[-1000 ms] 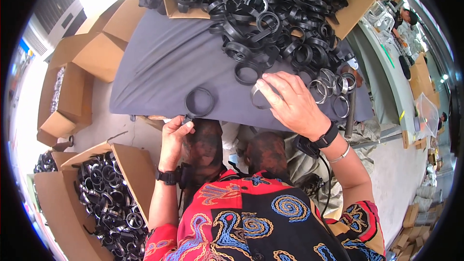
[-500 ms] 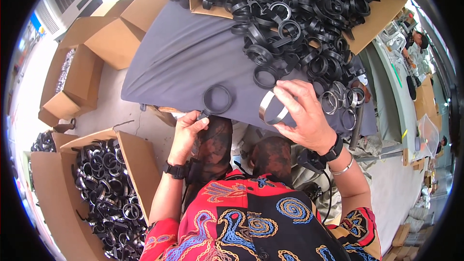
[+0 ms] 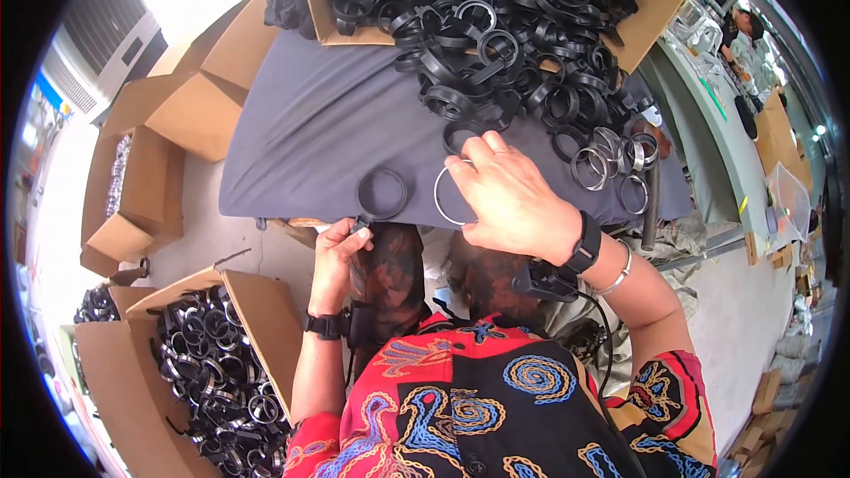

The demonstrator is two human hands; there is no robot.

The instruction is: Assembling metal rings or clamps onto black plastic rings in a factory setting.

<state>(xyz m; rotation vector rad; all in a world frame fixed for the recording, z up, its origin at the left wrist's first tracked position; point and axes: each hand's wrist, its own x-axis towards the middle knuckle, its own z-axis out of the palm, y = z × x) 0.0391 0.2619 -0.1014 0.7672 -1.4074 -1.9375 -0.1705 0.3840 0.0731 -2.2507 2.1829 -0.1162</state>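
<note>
My left hand pinches the short handle of a black plastic ring, which stands out over the front edge of the grey cloth-covered table. To its right, my right hand grips a thin silver metal band between thumb and fingers; the back of the hand hides the band's right part. The two rings are apart, with a narrow gap between them. Just beyond my right fingers lies a loose black ring, partly covered by them.
A large heap of black handled rings spills from a tipped carton at the back. Several loose silver bands lie at the table's right. Lower left, an open carton holds ringed pieces; another carton stands farther off.
My right hand has moved left with the silver band, bringing it closer to the black ring, and has turned more palm-down. My left hand keeps its hold. The view has shifted slightly.
</note>
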